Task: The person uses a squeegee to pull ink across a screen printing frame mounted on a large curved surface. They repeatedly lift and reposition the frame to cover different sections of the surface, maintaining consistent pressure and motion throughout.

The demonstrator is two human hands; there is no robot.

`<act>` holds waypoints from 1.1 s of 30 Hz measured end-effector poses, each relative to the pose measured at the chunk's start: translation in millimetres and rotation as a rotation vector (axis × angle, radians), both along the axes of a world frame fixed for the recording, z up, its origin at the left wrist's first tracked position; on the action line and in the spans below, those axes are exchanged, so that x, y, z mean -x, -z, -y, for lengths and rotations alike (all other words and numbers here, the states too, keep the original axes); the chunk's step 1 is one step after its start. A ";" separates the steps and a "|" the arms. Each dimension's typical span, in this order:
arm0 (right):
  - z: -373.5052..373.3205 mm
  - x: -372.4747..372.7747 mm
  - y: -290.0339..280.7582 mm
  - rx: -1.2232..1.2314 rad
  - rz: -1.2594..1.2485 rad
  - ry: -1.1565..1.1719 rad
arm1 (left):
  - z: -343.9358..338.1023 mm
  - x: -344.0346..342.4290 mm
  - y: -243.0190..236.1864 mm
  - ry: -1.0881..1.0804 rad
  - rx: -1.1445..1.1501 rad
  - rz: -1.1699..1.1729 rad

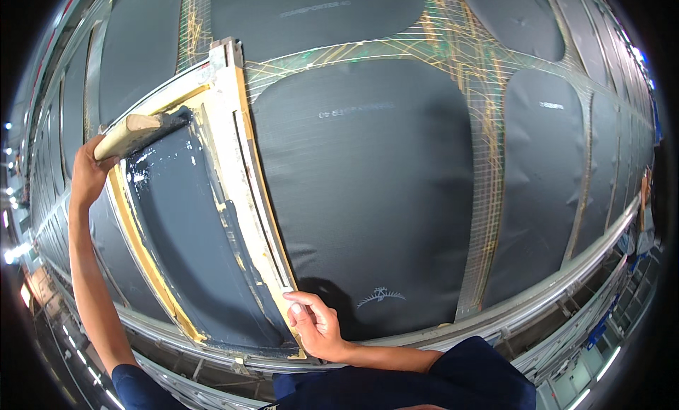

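A: Start at your left. What do you have there?

B: Your left hand (90,171) is closed around one end of a tan, rounded-edged wooden-looking block (131,135), held over the far left part of the frame. The block's other end, farther right, meets a dark-smeared strip.

A: And the frame itself?

B: The long rectangular frame (233,120), whitish with yellowed, paint-stained inner edges, lies left of centre, reaching from far to near and leaning toward the left at its far end. Inside it is a dark blue-grey, glossy inner panel (184,198), with bright glints near your left hand.

A: Your other hand?

B: Your right hand (322,332) is at the frame's near right corner. Its fingers are half-curled, with forefinger and thumb close together beside the long bar; I cannot tell whether they grip it.

A: Farther right?

B: Just beside the frame is a broad dark grey sheet section (368,183) with rounded corners and a pale crest-like mark (382,297) at its near edge. Next comes a band crossed with yellow and white lines (488,183), then a narrower dark grey section (544,176). On the near side, a silvery metal rail (509,325) curves along the edge.
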State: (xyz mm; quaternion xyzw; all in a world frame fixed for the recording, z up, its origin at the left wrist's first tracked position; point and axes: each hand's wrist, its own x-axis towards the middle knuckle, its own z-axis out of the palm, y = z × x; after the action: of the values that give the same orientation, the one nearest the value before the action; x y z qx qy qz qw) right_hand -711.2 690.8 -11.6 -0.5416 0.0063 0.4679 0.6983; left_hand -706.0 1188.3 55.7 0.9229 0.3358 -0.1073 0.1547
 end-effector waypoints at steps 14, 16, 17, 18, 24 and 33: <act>-0.2 7.7 2.6 0.023 0.053 0.051 | -6.1 3.8 3.4 0.029 -0.001 0.002; 2.4 9.3 3.7 0.088 0.009 0.036 | -2.2 9.2 8.9 0.045 -0.048 0.043; -0.5 8.8 3.9 0.117 0.053 0.038 | 2.1 6.4 8.7 0.034 -0.061 0.033; -4.3 10.3 3.4 0.142 0.095 0.039 | 12.1 -0.6 4.4 0.009 -0.070 0.014; -13.6 13.2 3.1 0.259 0.193 0.109 | -12.3 -2.7 -5.1 0.199 -0.029 0.006; -135.3 -87.4 -63.9 0.439 1.481 -0.273 | -21.6 10.7 14.4 0.307 -0.106 0.154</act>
State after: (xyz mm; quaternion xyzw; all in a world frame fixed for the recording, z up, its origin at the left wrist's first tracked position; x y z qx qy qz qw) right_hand -623.8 826.2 52.4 -0.8343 -0.4352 0.0548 0.3339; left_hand -716.7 1209.9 41.3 0.9757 0.1832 -0.0409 0.1129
